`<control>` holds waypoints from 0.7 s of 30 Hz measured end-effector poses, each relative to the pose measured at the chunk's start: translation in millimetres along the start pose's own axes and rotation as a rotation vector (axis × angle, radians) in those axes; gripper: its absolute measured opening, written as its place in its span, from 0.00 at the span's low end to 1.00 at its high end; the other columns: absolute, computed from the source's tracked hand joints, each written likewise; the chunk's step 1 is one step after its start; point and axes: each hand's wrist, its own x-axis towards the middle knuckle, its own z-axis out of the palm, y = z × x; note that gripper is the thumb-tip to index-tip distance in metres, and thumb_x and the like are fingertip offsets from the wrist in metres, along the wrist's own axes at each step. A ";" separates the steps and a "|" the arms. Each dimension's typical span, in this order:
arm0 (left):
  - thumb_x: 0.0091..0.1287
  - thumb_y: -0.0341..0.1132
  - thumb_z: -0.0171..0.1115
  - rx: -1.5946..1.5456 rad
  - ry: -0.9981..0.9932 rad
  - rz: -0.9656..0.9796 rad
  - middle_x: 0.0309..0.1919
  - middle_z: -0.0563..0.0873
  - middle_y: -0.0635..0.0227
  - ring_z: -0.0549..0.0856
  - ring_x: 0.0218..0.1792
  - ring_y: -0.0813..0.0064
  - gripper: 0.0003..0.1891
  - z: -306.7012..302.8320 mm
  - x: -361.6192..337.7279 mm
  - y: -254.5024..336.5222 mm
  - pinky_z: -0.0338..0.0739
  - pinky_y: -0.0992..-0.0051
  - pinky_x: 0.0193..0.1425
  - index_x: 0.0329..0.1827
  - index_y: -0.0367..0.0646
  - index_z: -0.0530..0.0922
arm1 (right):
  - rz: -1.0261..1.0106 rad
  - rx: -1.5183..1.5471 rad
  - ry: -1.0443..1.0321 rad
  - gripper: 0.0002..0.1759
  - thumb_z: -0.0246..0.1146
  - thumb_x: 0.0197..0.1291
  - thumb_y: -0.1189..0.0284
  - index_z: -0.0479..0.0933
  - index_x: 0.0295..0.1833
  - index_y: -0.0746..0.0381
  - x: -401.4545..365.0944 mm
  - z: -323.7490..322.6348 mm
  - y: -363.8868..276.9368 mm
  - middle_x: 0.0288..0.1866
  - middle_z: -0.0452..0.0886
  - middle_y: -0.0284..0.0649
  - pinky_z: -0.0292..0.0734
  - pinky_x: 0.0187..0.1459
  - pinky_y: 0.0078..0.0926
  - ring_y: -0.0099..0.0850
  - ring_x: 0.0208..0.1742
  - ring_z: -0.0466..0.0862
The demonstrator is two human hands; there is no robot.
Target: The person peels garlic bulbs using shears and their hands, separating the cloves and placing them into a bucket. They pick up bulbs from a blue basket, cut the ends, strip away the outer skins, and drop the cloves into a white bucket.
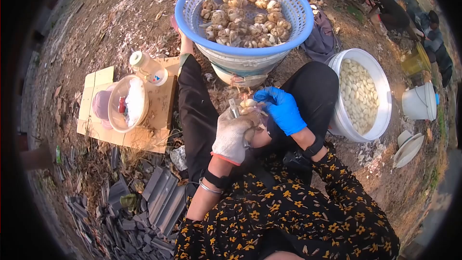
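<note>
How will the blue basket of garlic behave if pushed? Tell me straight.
The blue basket probably tips easily: it sits perched on a narrower bucket. Its perforated plastic wall likely flexes when gripped. Holding only a shallow layer of garlic bulbs, it is probably light for its size.

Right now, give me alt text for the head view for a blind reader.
A seated person's right hand, in a blue glove, holds a garlic piece while the left hand, in a grubby pale glove, grips a small blade. Ahead sits a blue basket of unpeeled garlic; at right, a white bucket of peeled cloves.
</note>
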 end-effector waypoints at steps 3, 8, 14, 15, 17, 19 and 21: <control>0.54 0.15 0.56 0.126 0.021 0.041 0.37 0.85 0.65 0.83 0.31 0.78 0.23 -0.9 2.6 -1.7 0.78 0.80 0.28 0.55 0.32 0.77 | -0.134 0.104 0.029 0.11 0.64 0.61 0.80 0.82 0.49 0.65 0.4 2.4 -18.2 0.43 0.86 0.37 0.79 0.48 0.23 0.25 0.42 0.84; 0.54 0.19 0.64 0.548 0.118 0.026 0.36 0.88 0.67 0.85 0.34 0.79 0.16 -8.3 6.8 1.0 0.80 0.79 0.38 0.48 0.33 0.81 | -0.100 -0.107 -0.146 0.10 0.66 0.61 0.78 0.81 0.49 0.64 0.8 -6.9 -57.0 0.41 0.85 0.37 0.80 0.46 0.25 0.27 0.44 0.85; 0.53 0.20 0.63 0.547 0.053 -0.029 0.34 0.87 0.67 0.84 0.29 0.81 0.15 -16.0 6.0 -0.8 0.77 0.81 0.31 0.45 0.33 0.81 | -0.383 -0.436 -0.190 0.12 0.69 0.57 0.68 0.78 0.43 0.62 6.8 -4.7 -51.2 0.31 0.81 0.39 0.77 0.35 0.27 0.28 0.28 0.81; 0.53 0.19 0.63 0.477 0.024 -0.038 0.31 0.86 0.67 0.82 0.25 0.81 0.13 -16.4 4.2 -0.2 0.74 0.81 0.27 0.43 0.34 0.80 | -0.341 -0.423 -0.218 0.12 0.68 0.57 0.69 0.78 0.43 0.62 5.6 -4.6 -53.0 0.30 0.81 0.39 0.77 0.35 0.27 0.29 0.28 0.81; 0.53 0.17 0.62 0.334 -0.037 -0.050 0.24 0.83 0.68 0.79 0.18 0.81 0.11 -17.0 2.0 0.9 0.70 0.82 0.19 0.39 0.37 0.78 | -0.262 -0.401 -0.273 0.10 0.68 0.56 0.70 0.78 0.41 0.63 3.9 -5.5 -60.2 0.30 0.80 0.40 0.77 0.34 0.28 0.31 0.27 0.81; 0.53 0.16 0.61 0.277 -0.070 -0.103 0.24 0.82 0.68 0.79 0.17 0.80 0.11 -22.6 0.2 2.3 0.68 0.82 0.17 0.38 0.37 0.77 | -0.301 -0.387 -0.237 0.10 0.67 0.56 0.70 0.79 0.40 0.63 1.5 -2.8 -52.1 0.30 0.80 0.40 0.77 0.34 0.27 0.30 0.27 0.80; 0.53 0.16 0.60 0.223 -0.102 -0.140 0.25 0.82 0.67 0.80 0.18 0.79 0.11 -25.0 0.3 2.6 0.67 0.82 0.16 0.37 0.38 0.77 | -0.302 -0.355 -0.203 0.08 0.67 0.57 0.70 0.79 0.39 0.63 -1.2 -0.7 -49.3 0.30 0.81 0.42 0.77 0.34 0.28 0.33 0.27 0.80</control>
